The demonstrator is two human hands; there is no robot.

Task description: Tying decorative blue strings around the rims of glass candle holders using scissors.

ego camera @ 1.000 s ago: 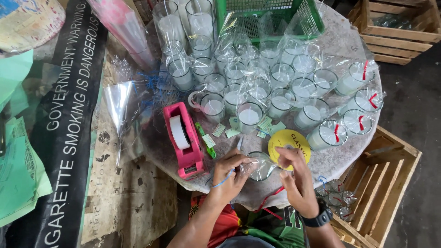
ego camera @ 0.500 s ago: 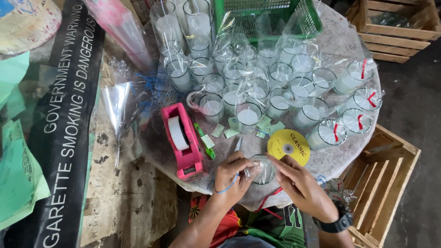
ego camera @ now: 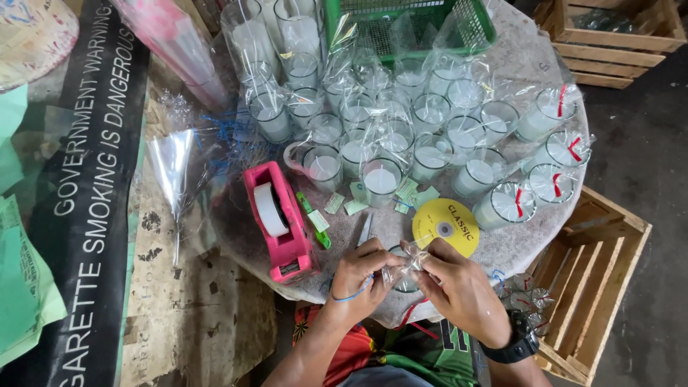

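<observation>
Both hands meet at the near edge of a round table point(ego camera: 523, 79). My left hand point(ego camera: 362, 276) and my right hand point(ego camera: 455, 283) pinch the gathered clear cellophane point(ego camera: 410, 264) on top of a wrapped glass candle, which is mostly hidden under the fingers. A blue rubber band point(ego camera: 351, 295) loops around my left wrist. A black watch point(ego camera: 512, 344) sits on my right wrist. Just beyond my right hand lies a yellow disc point(ego camera: 446, 226).
A pink tape dispenser point(ego camera: 279, 222) stands left of my hands, with a green cutter point(ego camera: 313, 218) and small paper labels point(ego camera: 408, 192) beside it. Several wrapped glass candles point(ego camera: 380, 179) fill the table's far half. A green basket point(ego camera: 408, 21) sits behind; wooden crates point(ego camera: 609, 251) stand right.
My right hand has come down off the yellow disc onto the candle. Both hands now close together on the cellophane top.
</observation>
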